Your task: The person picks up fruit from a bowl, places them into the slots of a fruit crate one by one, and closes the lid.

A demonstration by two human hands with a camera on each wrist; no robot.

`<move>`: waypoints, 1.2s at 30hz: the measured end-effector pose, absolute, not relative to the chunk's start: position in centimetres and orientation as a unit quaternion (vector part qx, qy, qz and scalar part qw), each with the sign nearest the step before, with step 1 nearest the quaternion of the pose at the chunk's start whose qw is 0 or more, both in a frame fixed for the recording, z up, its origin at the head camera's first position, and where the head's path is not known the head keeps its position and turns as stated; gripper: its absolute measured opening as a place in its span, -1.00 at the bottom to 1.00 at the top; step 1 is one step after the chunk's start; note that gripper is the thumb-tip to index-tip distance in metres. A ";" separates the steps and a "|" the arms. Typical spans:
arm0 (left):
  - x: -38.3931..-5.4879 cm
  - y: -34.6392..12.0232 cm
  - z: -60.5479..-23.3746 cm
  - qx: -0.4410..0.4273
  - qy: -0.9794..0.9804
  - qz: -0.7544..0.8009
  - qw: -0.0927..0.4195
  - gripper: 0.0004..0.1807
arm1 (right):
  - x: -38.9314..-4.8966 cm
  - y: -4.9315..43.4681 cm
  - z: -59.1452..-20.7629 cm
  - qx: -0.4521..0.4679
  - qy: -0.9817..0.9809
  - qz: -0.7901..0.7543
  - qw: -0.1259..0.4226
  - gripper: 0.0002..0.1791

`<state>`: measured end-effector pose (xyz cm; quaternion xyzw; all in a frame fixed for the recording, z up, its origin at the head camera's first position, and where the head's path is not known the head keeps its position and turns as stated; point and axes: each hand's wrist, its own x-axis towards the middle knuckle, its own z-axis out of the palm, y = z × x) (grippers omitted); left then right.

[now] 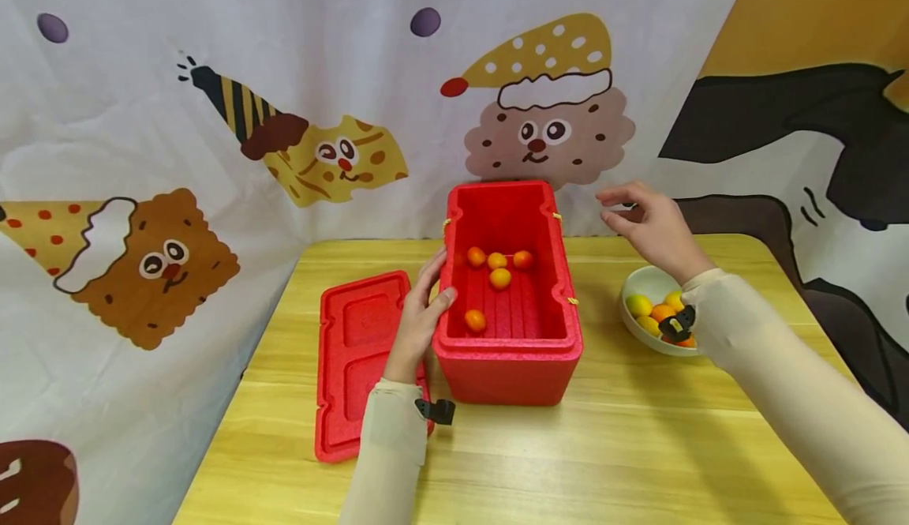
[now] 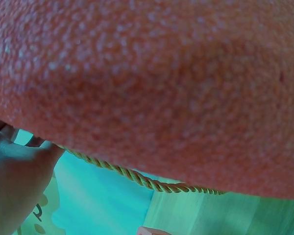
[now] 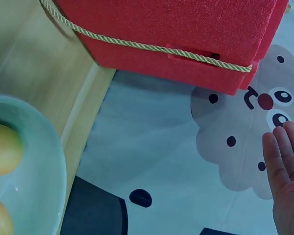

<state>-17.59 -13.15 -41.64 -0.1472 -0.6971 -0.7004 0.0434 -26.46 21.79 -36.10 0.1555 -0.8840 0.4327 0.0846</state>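
Note:
A deep red foam box point(image 1: 507, 371) stands uncovered on the table, with several small orange and yellow fruits point(image 1: 500, 279) on its floor. My left hand point(image 1: 419, 312) rests against the box's left side, its thumb at the rim and its fingers extended along the outer wall. In the left wrist view the box wall point(image 2: 152, 98) fills most of the picture. Held up to the right of the box, my right hand point(image 1: 649, 225) has loosely bent fingers and nothing in it. Below it sits a pale bowl point(image 1: 634, 328) of yellow and orange fruits point(image 1: 648, 325), partly hidden by the sleeve.
The red lid point(image 1: 334, 367) lies flat left of the box, partly under the left forearm. A twisted yellow cord point(image 3: 152, 47) runs along the box's side. Behind the wooden table point(image 1: 604, 446) hangs a cloth point(image 1: 398, 51) printed with cartoon biscuits.

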 end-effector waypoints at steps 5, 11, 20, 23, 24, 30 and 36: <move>-17.6 -13.2 -41.5 -0.147 -0.698 -0.700 0.041 -0.38 | -26.5 22.2 -36.5 0.156 -0.890 0.418 0.089 -0.65; -17.5 -13.2 -41.4 -0.139 -0.699 -0.701 0.036 -0.38 | -26.0 23.4 -37.4 0.139 -0.893 0.419 0.087 -0.66; -17.5 -13.1 -41.5 -0.145 -0.696 -0.702 0.040 -0.38 | -25.1 26.0 -39.7 0.112 -0.904 0.408 0.065 -0.67; -17.5 -13.2 -41.5 -0.147 -0.695 -0.703 0.044 -0.38 | -24.9 26.7 -40.3 0.103 -0.907 0.405 0.047 -0.62; -17.5 -13.2 -41.5 -0.148 -0.695 -0.702 0.044 -0.38 | -24.8 26.9 -40.5 0.100 -0.908 0.404 0.042 -0.61; -17.5 -13.2 -41.5 -0.148 -0.696 -0.701 0.045 -0.38 | -24.5 28.2 -42.5 0.100 -0.911 0.400 0.023 -0.54; -17.5 -13.2 -41.5 -0.143 -0.698 -0.700 0.042 -0.38 | -24.1 29.0 -44.3 0.100 -0.908 0.407 0.010 -0.51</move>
